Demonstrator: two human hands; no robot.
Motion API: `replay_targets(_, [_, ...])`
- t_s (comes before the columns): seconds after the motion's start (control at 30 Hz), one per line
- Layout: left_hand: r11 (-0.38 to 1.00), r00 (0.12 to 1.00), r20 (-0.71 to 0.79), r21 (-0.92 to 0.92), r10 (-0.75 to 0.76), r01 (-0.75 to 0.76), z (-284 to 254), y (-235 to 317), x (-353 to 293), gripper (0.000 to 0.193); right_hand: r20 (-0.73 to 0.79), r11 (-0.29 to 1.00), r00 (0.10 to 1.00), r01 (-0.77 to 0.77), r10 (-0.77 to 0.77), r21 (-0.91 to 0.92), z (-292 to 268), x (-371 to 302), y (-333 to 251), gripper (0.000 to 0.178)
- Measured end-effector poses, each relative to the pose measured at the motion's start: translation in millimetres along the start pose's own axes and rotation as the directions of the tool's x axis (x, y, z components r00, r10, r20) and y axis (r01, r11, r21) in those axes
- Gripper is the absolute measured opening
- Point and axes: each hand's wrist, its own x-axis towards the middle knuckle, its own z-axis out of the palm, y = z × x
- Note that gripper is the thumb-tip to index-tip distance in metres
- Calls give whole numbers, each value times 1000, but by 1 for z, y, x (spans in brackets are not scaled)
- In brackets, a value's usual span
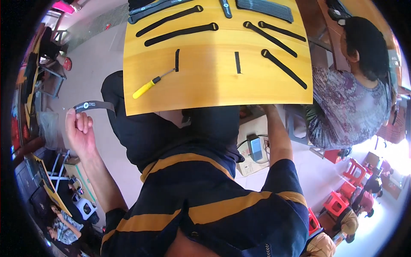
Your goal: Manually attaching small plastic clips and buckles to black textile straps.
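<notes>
Out to the left of the table, my left hand (80, 130) is closed on one end of a dark grey strap (95, 105) with white printing; the strap's other end curves to the right, over the floor. My right hand (269, 108) is mostly hidden under the table's near edge, so its fingers cannot be made out. On the yellow tabletop (205, 88) lies a yellow-handled tool (146, 87) with a thin metal shaft, its tip touching a short black strip (177, 60). A second short black strip (238, 62) lies farther right.
Black straps with end loops lie across the table, among them a long one (182, 34) and a slanted one (283, 68). A strap bundle (264, 10) is at the far edge. A cardboard box (252, 165) stands below right. Another person (351, 103) sits at the right.
</notes>
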Motion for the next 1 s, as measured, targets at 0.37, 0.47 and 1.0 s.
replay_targets(0.37, [999,998,-43,17,-50,51,8,-13,1,21,118,997,993,-8,18,-83,-5,-11,-4,72])
replay_targets(0.47, [999,999,-24,19,-46,47,7,-13,1,20,124,994,991,-37,50,-101,-4,-18,-28,73])
replay_targets(1.0, [955,933,359,285,-28,-81,70,-10,-43,20,-333,937,939,36,87,347,-89,-122,-94,33])
